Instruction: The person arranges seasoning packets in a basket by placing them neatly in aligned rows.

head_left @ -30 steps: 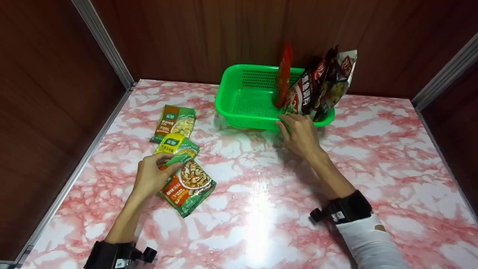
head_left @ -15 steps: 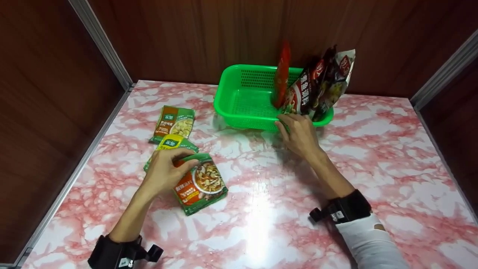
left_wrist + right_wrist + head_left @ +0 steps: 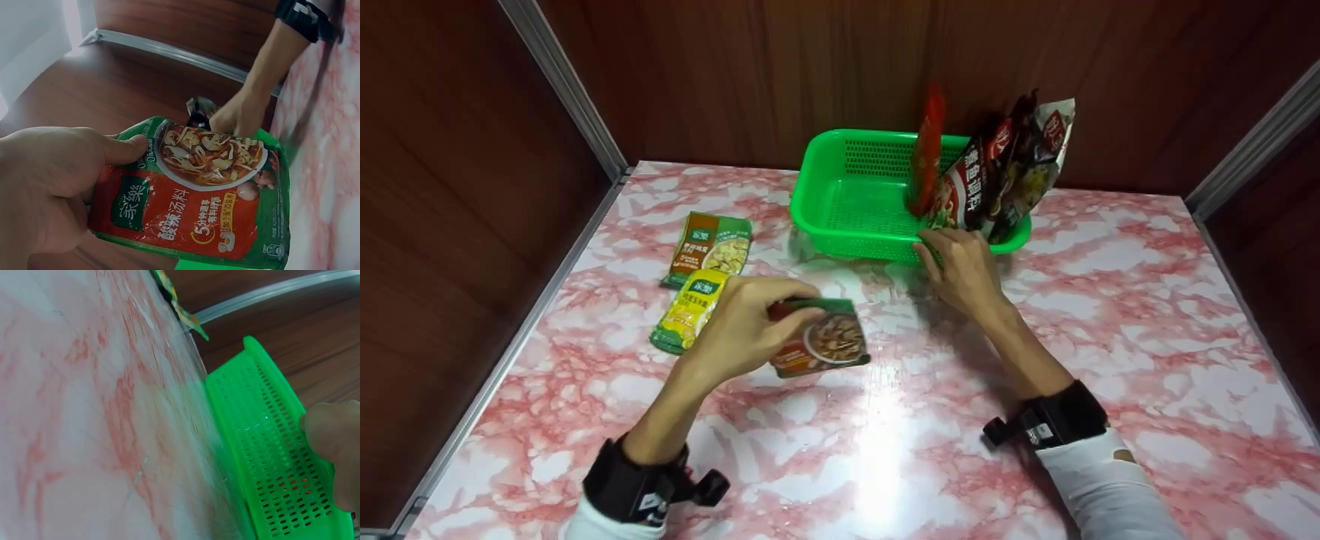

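Note:
My left hand (image 3: 750, 326) pinches a red and green soup mix packet (image 3: 832, 341) along one edge, in front of the basket. In the left wrist view the packet's face, with a bowl of soup printed on it, lies under the thumb (image 3: 132, 149). My right hand (image 3: 964, 274) grips the near rim of a green plastic basket (image 3: 855, 244), fingers over the edge. Standing in the basket's right half are a red packet (image 3: 928, 154) and dark seasoning packets (image 3: 971, 184). The right wrist view shows the basket's slotted wall (image 3: 264, 439) beside the hand.
Left of my left hand lies a yellow and green packet (image 3: 686, 311), partly hidden by the hand. A brown and green packet (image 3: 709, 247) lies just behind it. Dark wood panels (image 3: 720, 82) bound the marbled table (image 3: 1110, 300) at the back and sides.
My left hand has carried the soup mix packet rightward and up, away from the two other packets, uncovering more of the yellow one. My right hand has stayed on the basket rim.

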### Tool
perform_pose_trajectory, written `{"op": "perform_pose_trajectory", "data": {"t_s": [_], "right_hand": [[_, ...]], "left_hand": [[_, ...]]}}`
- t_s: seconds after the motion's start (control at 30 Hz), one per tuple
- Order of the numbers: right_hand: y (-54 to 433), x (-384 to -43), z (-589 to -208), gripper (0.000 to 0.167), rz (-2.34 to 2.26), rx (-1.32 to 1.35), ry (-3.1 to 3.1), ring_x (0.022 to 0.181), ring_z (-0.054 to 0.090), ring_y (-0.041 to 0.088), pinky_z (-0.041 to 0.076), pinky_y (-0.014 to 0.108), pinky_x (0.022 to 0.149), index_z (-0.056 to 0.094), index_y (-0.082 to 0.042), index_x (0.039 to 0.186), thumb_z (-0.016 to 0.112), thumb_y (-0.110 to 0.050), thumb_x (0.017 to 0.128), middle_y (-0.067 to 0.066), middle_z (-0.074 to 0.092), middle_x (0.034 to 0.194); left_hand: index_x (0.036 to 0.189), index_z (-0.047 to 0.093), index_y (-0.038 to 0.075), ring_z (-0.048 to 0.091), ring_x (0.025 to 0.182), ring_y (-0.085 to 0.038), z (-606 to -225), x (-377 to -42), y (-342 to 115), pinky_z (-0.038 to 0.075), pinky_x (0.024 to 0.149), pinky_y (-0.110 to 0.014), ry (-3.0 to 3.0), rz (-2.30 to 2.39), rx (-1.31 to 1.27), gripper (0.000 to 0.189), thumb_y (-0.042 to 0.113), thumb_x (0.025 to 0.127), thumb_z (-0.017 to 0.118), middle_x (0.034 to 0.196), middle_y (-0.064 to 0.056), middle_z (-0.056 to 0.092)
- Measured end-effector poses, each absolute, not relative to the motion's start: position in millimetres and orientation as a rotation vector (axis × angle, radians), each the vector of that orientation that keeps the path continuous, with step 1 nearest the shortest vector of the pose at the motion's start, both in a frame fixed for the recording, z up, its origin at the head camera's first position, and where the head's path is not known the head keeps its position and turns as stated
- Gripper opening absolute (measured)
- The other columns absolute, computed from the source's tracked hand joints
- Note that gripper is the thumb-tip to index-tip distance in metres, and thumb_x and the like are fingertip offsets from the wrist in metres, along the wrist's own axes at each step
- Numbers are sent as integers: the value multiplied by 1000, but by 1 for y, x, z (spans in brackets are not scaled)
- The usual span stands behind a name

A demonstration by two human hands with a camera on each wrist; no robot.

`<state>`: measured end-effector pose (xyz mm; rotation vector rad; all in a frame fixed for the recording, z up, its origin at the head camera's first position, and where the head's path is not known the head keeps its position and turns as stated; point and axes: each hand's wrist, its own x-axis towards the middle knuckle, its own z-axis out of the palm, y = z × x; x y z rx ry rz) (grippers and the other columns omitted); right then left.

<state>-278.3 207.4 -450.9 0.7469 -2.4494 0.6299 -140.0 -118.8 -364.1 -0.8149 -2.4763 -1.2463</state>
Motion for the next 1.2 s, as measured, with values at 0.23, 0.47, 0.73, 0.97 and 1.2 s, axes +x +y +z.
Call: {"op": "perform_pose_trajectory", "data": {"t_s": [0.23, 0.47, 0.73, 0.97, 1.2], "right_hand": [[208, -279, -451, 28, 641, 755, -2458, 95, 81, 44, 55, 57, 83, 82, 1, 128, 71, -19, 113, 24, 85, 113], [210, -277, -449, 30, 670, 766, -2485, 104, 81, 45, 57, 60, 89, 81, 1, 130, 69, -21, 114, 24, 84, 117], [213, -274, -439, 41, 761, 767, -2573, 120, 77, 49, 58, 64, 107, 74, 3, 142, 67, -27, 116, 28, 80, 132], [219, -266, -412, 42, 1018, 793, -2556, 144, 66, 49, 50, 64, 124, 68, 3, 151, 65, -21, 115, 28, 71, 151], [222, -240, -369, 39, 1203, 892, -2490, 144, 68, 34, 54, 51, 122, 67, -6, 155, 57, -15, 118, 16, 72, 155]], "left_hand": [[114, 87, 6, 86, 101, -22, -348, -154, -91, 71, 87, -38, -2392, -1251, -974, 12, 12, 104, 82, 109, -11, 88], [114, 86, 5, 82, 94, -19, -339, -166, -67, 66, 82, -33, -2328, -1248, -1037, 13, 13, 105, 81, 107, -10, 87], [113, 86, 5, 82, 97, -18, -336, -171, -51, 65, 86, -33, -2308, -1267, -1047, 12, 14, 106, 81, 107, -9, 87], [114, 86, 4, 84, 104, -21, -341, -172, -47, 68, 92, -37, -2307, -1279, -1034, 14, 13, 105, 82, 109, -10, 87], [115, 86, 5, 84, 104, -21, -344, -173, -48, 68, 92, -36, -2317, -1281, -1025, 14, 14, 106, 80, 110, -10, 87]]}}
